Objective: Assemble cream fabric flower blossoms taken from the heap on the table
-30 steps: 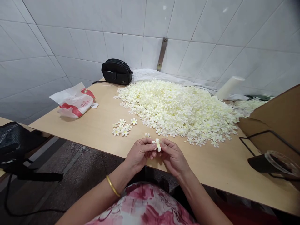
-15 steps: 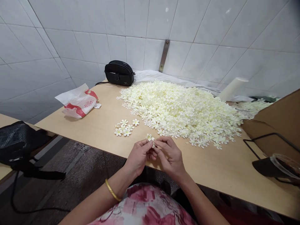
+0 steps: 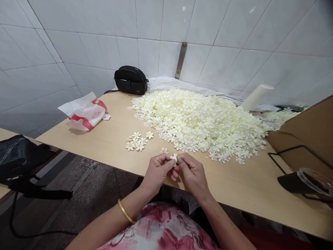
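Between my two hands, close to the table's front edge, is a small white artificial flower (image 3: pixel 174 159). My left hand (image 3: pixel 159 171) pinches it from the left with thumb and fingers. From the other side my right hand (image 3: pixel 193 173) grips its edge between thumb and forefinger. A single loose flower (image 3: pixel 164 150) lies on the table just beyond my left fingers. Further left sits a little group of several white flowers (image 3: pixel 136 141). Behind my hands spreads a large heap of pale yellow-white flowers (image 3: pixel 205 121).
A red-and-white paper bag (image 3: pixel 88 113) lies at the left of the table (image 3: pixel 114 156). At the back are a black pouch (image 3: pixel 131 80) and a white cylinder (image 3: pixel 256 98). On the right stand a cardboard box (image 3: pixel 304 128) and a dark cup (image 3: pixel 291 182) in a wire holder.
The flower between my hands has turned and shows more of its petals. My hands have shifted slightly right, leaving the loose flower behind them more exposed. The view has moved a little.
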The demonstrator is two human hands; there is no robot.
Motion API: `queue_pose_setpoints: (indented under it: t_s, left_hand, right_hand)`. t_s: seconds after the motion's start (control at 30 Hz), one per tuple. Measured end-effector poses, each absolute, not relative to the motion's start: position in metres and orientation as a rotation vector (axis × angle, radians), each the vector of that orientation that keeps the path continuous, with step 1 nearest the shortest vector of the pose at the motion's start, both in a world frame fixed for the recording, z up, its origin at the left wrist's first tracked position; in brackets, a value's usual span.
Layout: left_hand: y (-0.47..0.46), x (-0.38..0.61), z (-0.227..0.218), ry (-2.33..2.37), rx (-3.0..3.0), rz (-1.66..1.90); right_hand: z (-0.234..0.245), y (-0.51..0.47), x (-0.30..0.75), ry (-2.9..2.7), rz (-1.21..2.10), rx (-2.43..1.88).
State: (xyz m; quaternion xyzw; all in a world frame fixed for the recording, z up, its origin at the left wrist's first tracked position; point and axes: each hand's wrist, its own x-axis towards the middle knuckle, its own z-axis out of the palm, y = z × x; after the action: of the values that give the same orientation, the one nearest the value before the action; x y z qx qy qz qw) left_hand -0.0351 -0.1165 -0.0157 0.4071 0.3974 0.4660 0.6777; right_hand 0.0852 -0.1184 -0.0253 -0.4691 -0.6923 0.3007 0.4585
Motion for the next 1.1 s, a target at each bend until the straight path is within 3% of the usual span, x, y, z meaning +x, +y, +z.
queue_pose_setpoints:
  t_s: [0.1, 0.2, 0.33, 0.53, 0.63, 0.93, 1.1]
  left_hand:
    - [-0.114, -0.031, -0.019, 1.125, 1.195, 1.152]
    - [-0.105, -0.030, -0.027, 1.320, 1.552, 1.269]
    - [-0.078, -0.029, -0.024, 1.309, 1.699, 1.253]
    - [-0.018, -0.023, 0.015, 1.023, 1.492, 1.146]
    - [0.001, -0.017, 0.027, 0.927, 1.458, 1.213]
    - [0.015, -0.008, 0.006, 0.780, 1.296, 1.190]
    - [0.021, -0.012, 0.001, 0.887, 1.307, 1.271]
  right_hand:
    - [-0.033, -0.116, 0.086, -1.922, 0.108, -1.119]
    - [-0.039, -0.107, 0.090, -2.087, -0.159, -1.088]
    - [-0.032, -0.084, 0.095, -2.010, -0.010, -1.143]
    - [0.009, -0.038, 0.094, -1.502, 0.874, -1.045]
    - [0.021, -0.018, 0.088, -1.301, 1.062, -0.933]
    - [0.000, -0.001, 0.090, -1.386, 0.736, -1.168]
    - [-0.006, -0.002, 0.089, -1.624, 0.090, -1.233]
